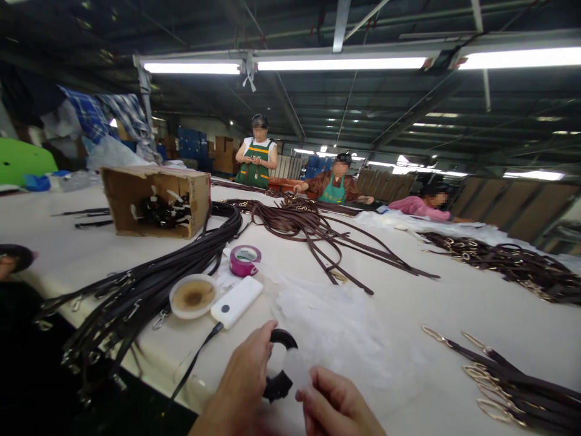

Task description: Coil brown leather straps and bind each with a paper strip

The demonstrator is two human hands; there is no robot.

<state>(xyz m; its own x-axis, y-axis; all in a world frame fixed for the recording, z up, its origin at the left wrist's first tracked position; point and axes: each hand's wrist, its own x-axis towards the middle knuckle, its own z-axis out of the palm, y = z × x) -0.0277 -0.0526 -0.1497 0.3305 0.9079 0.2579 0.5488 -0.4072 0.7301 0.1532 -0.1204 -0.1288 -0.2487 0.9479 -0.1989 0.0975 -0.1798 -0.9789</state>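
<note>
My left hand (242, 378) sits low at the near edge of the white table (454, 303), its thumb and fingers closed on a coiled dark strap (280, 363), which curls into a ring right at the table's near edge. My right hand (338, 406) is just beside it, fingers pinched on a piece of thin clear film (297, 367) that lies over part of the coil; more of that filmy plastic spreads across the table beyond. Just past my left hand I see a white power bank (236, 301) with a dark cord running off the edge, touching a shallow round dish (193, 296) of brownish stuff, and near them a purple roll of tape (245, 260). A thick bundle of dark straps (149, 284) sweeps along the left side and droops over the edge, next to an open cardboard box (157, 200) lying on its side. More straps with gold clasps (503, 381) lie to my right. Three other people (256, 160) work at the far side.
</note>
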